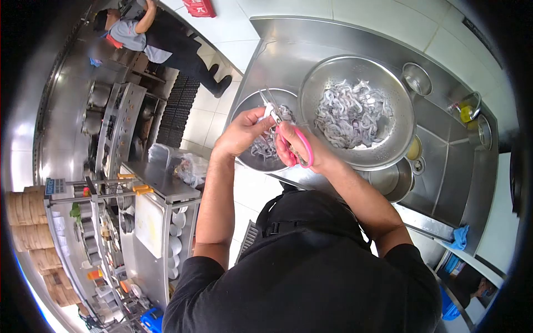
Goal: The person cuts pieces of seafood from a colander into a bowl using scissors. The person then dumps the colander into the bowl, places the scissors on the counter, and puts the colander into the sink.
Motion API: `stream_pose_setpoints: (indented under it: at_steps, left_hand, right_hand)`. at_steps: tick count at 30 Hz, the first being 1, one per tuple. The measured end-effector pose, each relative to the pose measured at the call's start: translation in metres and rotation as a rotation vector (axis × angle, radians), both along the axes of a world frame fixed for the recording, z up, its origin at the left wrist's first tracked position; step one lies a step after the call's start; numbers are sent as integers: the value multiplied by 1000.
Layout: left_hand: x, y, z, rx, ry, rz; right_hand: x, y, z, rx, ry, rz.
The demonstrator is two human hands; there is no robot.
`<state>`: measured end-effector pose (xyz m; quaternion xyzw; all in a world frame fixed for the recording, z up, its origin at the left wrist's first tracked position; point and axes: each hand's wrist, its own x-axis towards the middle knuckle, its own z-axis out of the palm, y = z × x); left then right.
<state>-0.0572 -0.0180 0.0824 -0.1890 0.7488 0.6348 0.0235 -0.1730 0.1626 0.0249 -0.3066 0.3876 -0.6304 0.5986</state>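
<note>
My bare hands: two, left hand (242,131) and right hand (300,145). Metal scissors with pink handles (309,150): one pair. Wide round steel bowl (401,117): one. Smaller round steel basin (250,102): one. Grey-white curled shrimp (352,114): many, too overlapped for me to count. Small round steel bowl (416,80) beside wide bowl's rim: one. Co-worker in grey shirt (130,34): one. Black perforated floor mat (177,111): one. White rectangular cutting board (150,225): one.

Large bowl (401,126): glossy metal. Scissor handles (308,149): smooth plastic.
</note>
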Motion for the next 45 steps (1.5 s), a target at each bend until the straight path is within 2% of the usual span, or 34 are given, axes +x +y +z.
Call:
stream_pose_setpoints:
  at_steps: [5, 8, 11, 14, 19, 23, 32, 39, 45]
  left_hand:
    - [24, -13, -19, -166, -26, 107]
    - [37, -23, -30, -234, -168, 167]
    - [49, -33, -47, -575, -225, 180]
    - [50, -32, -39, -674, -213, 219]
    - [50, -34, -36, -690, -118, 198]
    - [46, -24, -21, -669, -177, 129]
    - [38, 3, 14, -617, -232, -27]
    - [35, 11, 12, -624, -239, -45]
    - [35, 12, 9, -481, -160, 32]
  right_hand:
    - [12, -14, 1, 67, -16, 6]
    - [11, -24, 5, 66, -26, -14]
    - [5, -30, 14, 182, 17, -53]
    - [1, -26, -12, 310, 128, 63]
    - [15, -6, -35, 429, 277, 281]
    - [22, 1, -36, 385, 243, 346]
    - [16, 9, -38, 323, 251, 355]
    - [16, 5, -29, 325, 287, 308]
    - [19, 0, -39, 346, 499, 199]
